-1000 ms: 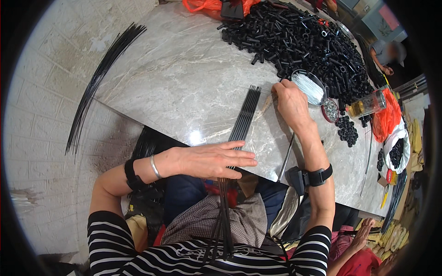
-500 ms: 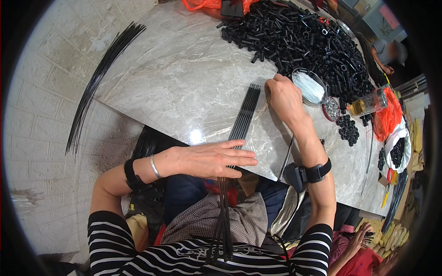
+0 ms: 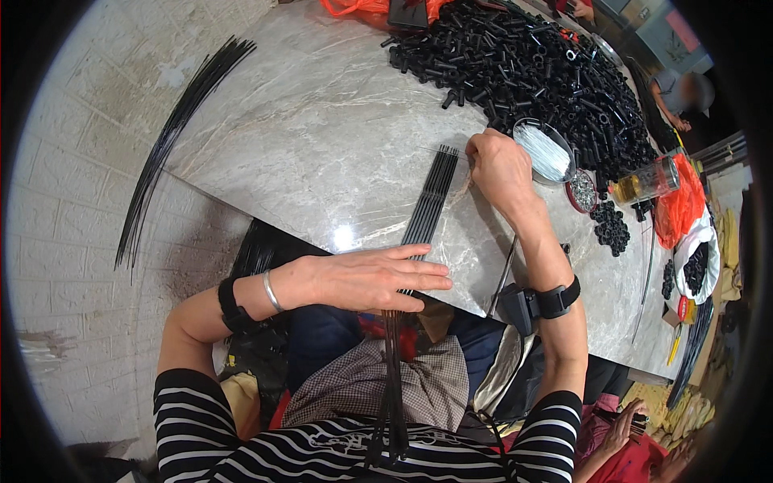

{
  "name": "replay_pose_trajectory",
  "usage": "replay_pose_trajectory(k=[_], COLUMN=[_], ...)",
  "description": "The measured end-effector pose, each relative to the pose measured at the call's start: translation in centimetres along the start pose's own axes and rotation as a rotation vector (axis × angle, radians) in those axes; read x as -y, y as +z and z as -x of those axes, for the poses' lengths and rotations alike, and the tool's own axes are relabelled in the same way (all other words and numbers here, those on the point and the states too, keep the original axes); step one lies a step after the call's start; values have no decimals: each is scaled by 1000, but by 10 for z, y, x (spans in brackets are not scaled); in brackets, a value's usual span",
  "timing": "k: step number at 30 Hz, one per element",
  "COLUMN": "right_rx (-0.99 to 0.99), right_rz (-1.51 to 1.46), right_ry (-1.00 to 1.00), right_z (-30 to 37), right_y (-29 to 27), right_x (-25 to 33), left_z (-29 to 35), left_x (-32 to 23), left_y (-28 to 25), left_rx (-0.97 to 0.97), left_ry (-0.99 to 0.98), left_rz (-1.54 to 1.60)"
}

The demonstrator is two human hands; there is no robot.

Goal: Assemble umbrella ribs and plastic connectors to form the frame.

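Several thin black rods (image 3: 429,197) lie side by side in a flat row on the grey marbled table, their far tips close together. My left hand (image 3: 362,282) rests flat across the near part of this row, fingers stretched out. Below it the rods' near ends run past the table edge toward my striped shirt. Just right of the far tips, my right hand (image 3: 501,165) is closed in a pinch. Whatever its fingertips hold is too small to make out. A single dark rod (image 3: 505,274) lies beside my right forearm, reaching the table edge.
A large heap of black tubular parts (image 3: 539,72) covers the far right. Nearer are a bowl of clear thin strips (image 3: 543,151), a dish of small metal bits (image 3: 581,191), black rings (image 3: 610,227) and a bottle (image 3: 644,181). More rods (image 3: 173,141) overhang the left edge. Another person's hand (image 3: 622,428) shows lower right.
Both my hands and the row of rods stay almost in place. At the lower right, the other person's hands have shifted slightly.
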State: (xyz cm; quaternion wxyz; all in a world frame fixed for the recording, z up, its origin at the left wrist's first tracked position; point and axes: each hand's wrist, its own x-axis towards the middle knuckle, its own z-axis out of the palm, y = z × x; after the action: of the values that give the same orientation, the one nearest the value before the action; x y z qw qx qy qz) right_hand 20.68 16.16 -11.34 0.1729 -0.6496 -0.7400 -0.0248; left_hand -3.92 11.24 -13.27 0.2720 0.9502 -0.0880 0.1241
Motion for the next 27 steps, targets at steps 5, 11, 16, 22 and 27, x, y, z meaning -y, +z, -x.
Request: replay_pose_trajectory(k=[5, 11, 16, 22, 27], right_rx=[-30, -44, -20, 5, -32], right_rz=[54, 50, 52, 7, 32], right_ry=[-12, -17, -78, -82, 1], right_z=[1, 0, -3, -4, -3], right_y=[2, 4, 3, 7, 13], right_x=[2, 3, 5, -1, 7], left_z=[-1, -2, 0, -1, -1], left_x=[3, 2, 4, 4, 5], left_y=[2, 0, 4, 4, 3], left_rx=[0, 19, -17, -11, -16], left_ry=[-4, 8, 12, 11, 8], left_rz=[-2, -34, 4, 15, 35])
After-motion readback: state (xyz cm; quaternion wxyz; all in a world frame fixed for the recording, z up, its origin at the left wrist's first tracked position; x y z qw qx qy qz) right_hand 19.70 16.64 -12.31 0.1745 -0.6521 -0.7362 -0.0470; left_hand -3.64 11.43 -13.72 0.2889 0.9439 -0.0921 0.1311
